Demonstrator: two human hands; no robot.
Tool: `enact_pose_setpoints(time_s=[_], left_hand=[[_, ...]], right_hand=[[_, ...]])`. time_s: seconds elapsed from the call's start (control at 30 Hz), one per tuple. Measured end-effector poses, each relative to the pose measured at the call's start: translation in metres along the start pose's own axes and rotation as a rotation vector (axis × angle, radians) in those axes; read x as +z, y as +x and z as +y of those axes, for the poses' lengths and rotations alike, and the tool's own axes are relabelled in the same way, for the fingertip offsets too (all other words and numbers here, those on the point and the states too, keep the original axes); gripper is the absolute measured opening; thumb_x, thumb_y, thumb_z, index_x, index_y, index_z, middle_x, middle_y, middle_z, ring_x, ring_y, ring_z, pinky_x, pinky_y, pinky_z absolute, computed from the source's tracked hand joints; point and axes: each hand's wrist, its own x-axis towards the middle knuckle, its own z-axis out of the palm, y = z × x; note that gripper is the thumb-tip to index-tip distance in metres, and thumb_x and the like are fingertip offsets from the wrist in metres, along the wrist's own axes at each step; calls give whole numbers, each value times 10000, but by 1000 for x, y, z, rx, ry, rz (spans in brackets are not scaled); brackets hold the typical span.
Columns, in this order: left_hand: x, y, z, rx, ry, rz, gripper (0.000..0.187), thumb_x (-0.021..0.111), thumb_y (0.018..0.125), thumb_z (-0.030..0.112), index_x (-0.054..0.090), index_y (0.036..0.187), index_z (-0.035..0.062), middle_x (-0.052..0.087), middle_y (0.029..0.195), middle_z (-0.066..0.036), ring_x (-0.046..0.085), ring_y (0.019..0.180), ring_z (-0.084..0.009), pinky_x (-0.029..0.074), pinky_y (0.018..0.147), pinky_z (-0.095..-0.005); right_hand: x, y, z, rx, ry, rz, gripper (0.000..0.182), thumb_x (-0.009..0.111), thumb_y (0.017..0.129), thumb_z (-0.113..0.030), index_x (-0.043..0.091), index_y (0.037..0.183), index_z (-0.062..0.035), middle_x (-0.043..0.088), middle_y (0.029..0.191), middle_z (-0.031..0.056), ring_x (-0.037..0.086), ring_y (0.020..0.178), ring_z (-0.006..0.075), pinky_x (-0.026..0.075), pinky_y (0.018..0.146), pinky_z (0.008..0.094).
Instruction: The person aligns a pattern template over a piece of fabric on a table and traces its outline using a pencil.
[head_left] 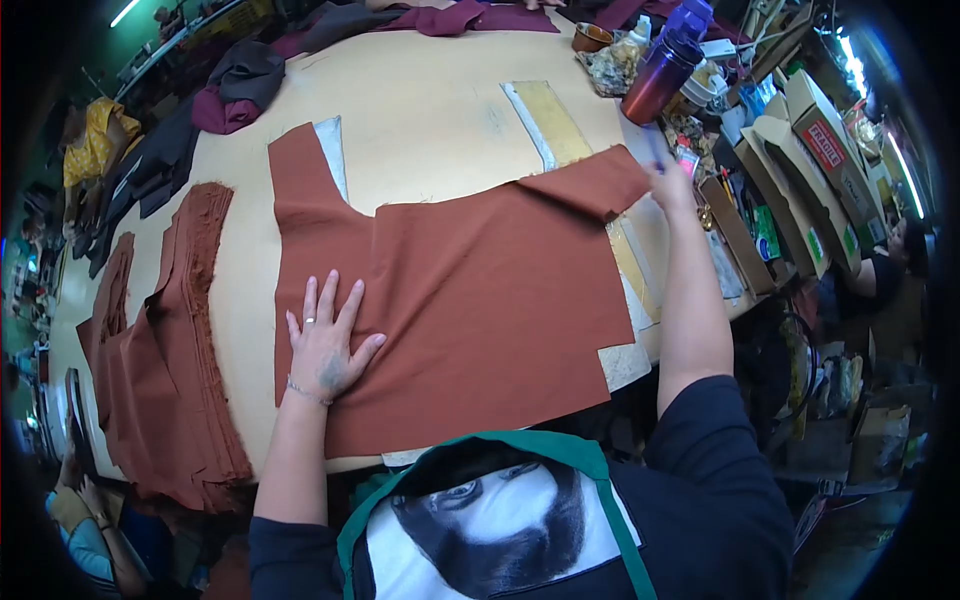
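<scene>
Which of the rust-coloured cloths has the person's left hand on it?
The wide rust piece spread out in the middle, under the left hand; the other rust cloths lie stacked farther left.

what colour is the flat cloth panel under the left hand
The flat cloth panel is plain reddish-brown; head view.

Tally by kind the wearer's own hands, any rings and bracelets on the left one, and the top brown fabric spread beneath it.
Hands: 2 (left hand, right hand)
Ring: 1
Bracelet: 1
Brown fabric panel: 1 (hidden layers can't be told)
Total: 5
</scene>
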Motion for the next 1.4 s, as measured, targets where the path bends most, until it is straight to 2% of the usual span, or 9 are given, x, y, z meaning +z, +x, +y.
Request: enact_pose_setpoints(time_s=[0.07,0.17,0.43,0.6,0.73,0.87,1.1,1.27,1.4], left_hand=[[1,-6,2,-7,-15,-2,683,557,737,476,323,1324,214,156,1419,-82,95,1308,-325,163,931,-655],[2,-9,2,-21,-25,9,683,564,730,477,336,1317,215,166,1416,-76,102,1307,-323,160,936,-649],[0,-8,-1,-39,-74,30,686,563,707,525,362,1301,246,182,1410,-64,106,1308,-307,138,953,-635],[2,-8,-2,-52,-66,41,683,548,714,548,362,1300,250,185,1409,-58,104,1309,-298,142,956,-633],[0,-3,1,-138,-73,34,687,533,729,551,335,1313,247,173,1412,-66,94,1309,-309,142,948,-644],[3,4,-2,-254,-80,41,705,525,743,550,297,1331,235,144,1420,-77,73,1309,-326,135,940,-656],[-2,-9,-12,-139,-83,-26,742,547,721,552,287,1338,234,110,1429,-79,49,1313,-332,123,948,-649],[2,6,-22,-96,-28,10,750,527,721,583,281,1339,237,101,1429,-91,39,1312,-339,119,942,-659],[-6,5,-13,-182,-61,92,761,484,724,629,271,1342,239,111,1425,-105,39,1308,-355,134,921,-681]], right_hand=[[-6,-17,-55,270,-209,-321,347,611,778,-305,598,907,17,612,745,155,600,648,254,485,605,343],[13,-20,-81,150,-385,-315,405,667,699,-374,629,872,-11,617,911,185,601,857,313,465,757,379],[37,1,-76,30,-181,-159,256,716,659,-235,636,836,-67,629,808,167,614,786,295,465,722,386],[42,15,-92,-342,-155,104,180,627,727,-197,627,832,-51,595,769,208,582,752,364,455,693,425],[40,32,-146,-726,110,300,337,496,821,-136,485,1158,-139,570,1017,175,547,916,354,441,768,415],[26,6,-169,-471,70,201,361,499,797,-95,432,1151,-67,577,921,229,555,836,397,437,726,463],[-9,-84,-62,-72,-60,-120,321,631,698,-232,574,845,48,593,773,231,584,752,364,453,682,402],[-10,-115,-34,-54,-86,-44,358,669,708,-330,573,774,9,562,617,91,545,574,202,434,556,320],[-23,-108,-24,223,387,-342,311,675,731,-337,531,706,-62,427,561,-61,355,497,45,271,444,215]])
